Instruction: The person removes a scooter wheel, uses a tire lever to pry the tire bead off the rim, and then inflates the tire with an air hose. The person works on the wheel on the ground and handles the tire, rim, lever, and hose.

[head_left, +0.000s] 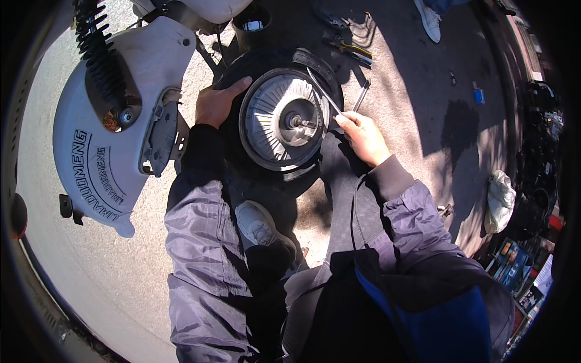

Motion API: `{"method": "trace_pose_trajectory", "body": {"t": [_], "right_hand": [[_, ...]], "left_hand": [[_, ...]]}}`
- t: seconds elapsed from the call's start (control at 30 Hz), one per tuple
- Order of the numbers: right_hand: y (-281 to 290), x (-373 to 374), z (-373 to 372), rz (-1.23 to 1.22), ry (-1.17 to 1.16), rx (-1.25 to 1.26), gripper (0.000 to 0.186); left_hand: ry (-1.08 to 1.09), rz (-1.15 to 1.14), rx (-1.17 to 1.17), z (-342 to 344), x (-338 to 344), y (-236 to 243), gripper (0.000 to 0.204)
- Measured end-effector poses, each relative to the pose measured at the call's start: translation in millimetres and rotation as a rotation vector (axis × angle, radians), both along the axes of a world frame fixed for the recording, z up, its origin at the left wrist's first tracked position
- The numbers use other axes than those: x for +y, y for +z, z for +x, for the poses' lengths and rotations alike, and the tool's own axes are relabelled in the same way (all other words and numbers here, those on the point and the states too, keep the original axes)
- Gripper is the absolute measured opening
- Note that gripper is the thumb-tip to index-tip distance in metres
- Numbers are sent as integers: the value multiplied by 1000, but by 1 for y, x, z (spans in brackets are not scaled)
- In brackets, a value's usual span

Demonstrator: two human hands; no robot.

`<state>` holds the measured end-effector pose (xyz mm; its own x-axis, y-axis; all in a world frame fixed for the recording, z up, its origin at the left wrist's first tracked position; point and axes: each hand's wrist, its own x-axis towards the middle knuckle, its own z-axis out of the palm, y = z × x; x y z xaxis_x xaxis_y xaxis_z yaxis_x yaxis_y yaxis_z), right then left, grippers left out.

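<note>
A scooter wheel with a black tyre [315,62] and silver finned hub [272,100] lies below me. My left hand [215,103] grips the tyre's left side, thumb on top, other fingers mostly hidden. My right hand [363,136] holds a long metal lever [324,91] whose tip reaches the tyre's bead at the upper right. A second metal lever [363,94] stands at a slant just right of it. Beside the wheel, at the left, is a white scooter body panel [91,163] with a black coil shock [94,54].
Pliers [354,51] and other tools lie beyond the wheel near a dark container [251,39]. Another person's shoe [430,18] is at top right. A small blue object [478,95], white sack [497,199] and toolbox [511,272] are at the right. My shoe [257,224] is below the wheel.
</note>
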<state>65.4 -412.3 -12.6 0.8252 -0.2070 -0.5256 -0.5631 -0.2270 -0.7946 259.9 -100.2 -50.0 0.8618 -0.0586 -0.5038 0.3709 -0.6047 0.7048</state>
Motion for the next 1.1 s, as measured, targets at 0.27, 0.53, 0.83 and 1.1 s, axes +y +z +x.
{"method": "trace_pose_trajectory", "body": {"t": [0.27,0.53,0.83,1.1], "right_hand": [[-21,11,7,-51,41,-8,27],[-28,24,4,-15,-19,-8,19],[-35,31,5,54,-93,25,27],[-32,51,4,346,-287,53,19]], "left_hand": [[30,-29,-37,4,3,-18,100],[56,5,-37,2,2,-16,99],[55,2,-45,1,2,-15,104],[54,28,-25,0,-1,-5,88]]}}
